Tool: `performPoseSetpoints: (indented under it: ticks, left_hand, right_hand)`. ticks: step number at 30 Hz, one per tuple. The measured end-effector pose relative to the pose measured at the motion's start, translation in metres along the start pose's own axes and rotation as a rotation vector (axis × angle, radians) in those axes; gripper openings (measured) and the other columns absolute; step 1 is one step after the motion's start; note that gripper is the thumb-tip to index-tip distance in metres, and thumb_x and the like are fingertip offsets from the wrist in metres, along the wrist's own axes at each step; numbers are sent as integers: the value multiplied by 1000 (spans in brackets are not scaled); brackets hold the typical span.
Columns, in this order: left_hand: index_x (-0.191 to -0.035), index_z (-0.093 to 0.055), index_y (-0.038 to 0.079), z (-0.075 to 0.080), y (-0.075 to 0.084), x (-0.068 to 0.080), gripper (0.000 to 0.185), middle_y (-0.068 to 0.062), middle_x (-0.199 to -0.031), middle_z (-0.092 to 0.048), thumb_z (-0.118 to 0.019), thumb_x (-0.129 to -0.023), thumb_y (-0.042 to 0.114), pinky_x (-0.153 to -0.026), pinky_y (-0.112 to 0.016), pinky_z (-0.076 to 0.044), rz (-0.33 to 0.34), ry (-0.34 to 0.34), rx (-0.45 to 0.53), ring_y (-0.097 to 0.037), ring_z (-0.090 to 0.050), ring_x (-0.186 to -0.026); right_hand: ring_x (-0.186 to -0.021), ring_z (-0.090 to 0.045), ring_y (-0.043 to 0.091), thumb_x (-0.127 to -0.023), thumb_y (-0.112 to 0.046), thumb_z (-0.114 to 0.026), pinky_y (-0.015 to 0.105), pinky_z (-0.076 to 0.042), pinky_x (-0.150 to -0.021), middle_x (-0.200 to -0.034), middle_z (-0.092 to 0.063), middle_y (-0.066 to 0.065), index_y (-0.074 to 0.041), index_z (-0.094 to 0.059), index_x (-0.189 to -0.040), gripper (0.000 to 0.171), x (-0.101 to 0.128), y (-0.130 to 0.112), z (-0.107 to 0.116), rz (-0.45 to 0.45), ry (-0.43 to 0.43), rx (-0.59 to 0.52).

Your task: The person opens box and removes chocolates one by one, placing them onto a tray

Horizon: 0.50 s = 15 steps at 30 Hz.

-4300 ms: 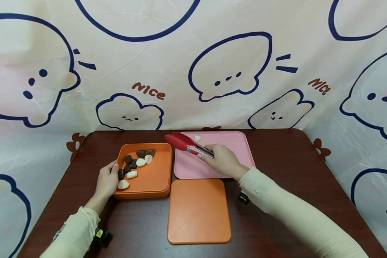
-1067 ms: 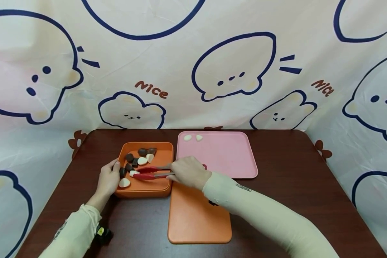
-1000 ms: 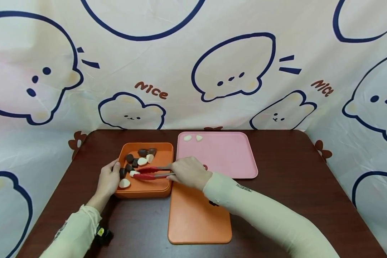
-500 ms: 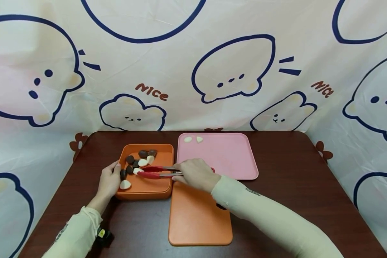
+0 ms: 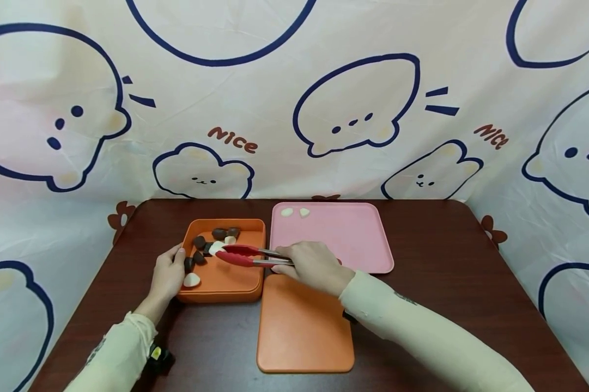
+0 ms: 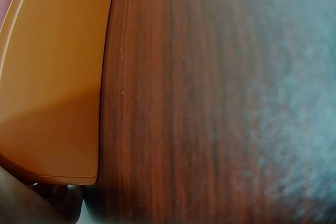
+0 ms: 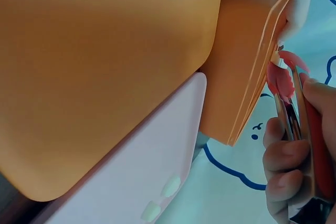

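An orange box (image 5: 235, 272) on the dark table holds several dark and white pieces (image 5: 192, 280). My left hand (image 5: 168, 274) grips the box's left rim. My right hand (image 5: 314, 267) holds red tongs (image 5: 245, 255) squeezed over the box, and their tips pinch a white piece (image 5: 217, 247). In the right wrist view the tongs (image 7: 287, 85) hold that white piece (image 7: 278, 62) just above the box (image 7: 247, 61). In the left wrist view only the box wall (image 6: 52, 77) and bare table show.
A pink tray (image 5: 343, 239) to the right of the box carries two white pieces (image 5: 286, 212) at its far left corner. An orange lid (image 5: 305, 324) lies flat in front of the tray. A printed cloth hangs behind the table.
The tongs closed on a white piece in the box, then rose and drew back to the right with it. The left hand stayed on the rim.
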<state>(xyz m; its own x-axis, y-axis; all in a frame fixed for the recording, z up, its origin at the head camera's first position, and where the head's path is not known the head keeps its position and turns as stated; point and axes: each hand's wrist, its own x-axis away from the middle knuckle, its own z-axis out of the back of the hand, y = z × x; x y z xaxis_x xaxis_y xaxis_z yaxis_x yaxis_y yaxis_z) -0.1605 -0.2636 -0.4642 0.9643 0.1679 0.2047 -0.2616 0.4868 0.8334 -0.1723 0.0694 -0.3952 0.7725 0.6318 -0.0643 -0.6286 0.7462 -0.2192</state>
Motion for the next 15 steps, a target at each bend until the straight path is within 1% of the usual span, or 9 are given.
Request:
performPoseSetpoints:
  ticks: [3,8,14,15]
  left_hand:
    - [-161,-22,2,0,-1,0,60,-23,-166,-24,-20,-112,37,-124,-60,-21,-10,-5,-4,-41,-19,-155]
    - [-161,-21,3,0,-1,0,60,-23,-166,-23,-20,-112,37,-124,-60,-21,-15,-10,-3,-42,-18,-155]
    - [-161,-21,4,1,0,1,60,-22,-166,-23,-20,-112,37,-124,-60,-20,-11,-5,6,-41,-18,-155]
    - [-161,-22,4,1,1,2,60,-22,-166,-23,-20,-112,37,-124,-60,-20,-10,-4,8,-41,-19,-155]
  right_hand:
    - [-67,-53,11,-97,-46,-66,29,-45,-60,-72,-58,-9,-20,-71,-100,27,4,2,1,3,20,-13]
    - [-68,-53,11,-96,-46,-67,30,-46,-60,-73,-58,-8,-22,-66,-94,25,10,5,2,11,44,-6]
    - [-69,-56,11,-97,-44,-66,33,-51,-63,-76,-63,-9,-20,-71,-101,25,18,10,6,11,71,-34]
    - [-69,-56,11,-98,-44,-66,32,-50,-63,-75,-62,-9,-20,-71,-100,24,19,11,7,10,72,-39]
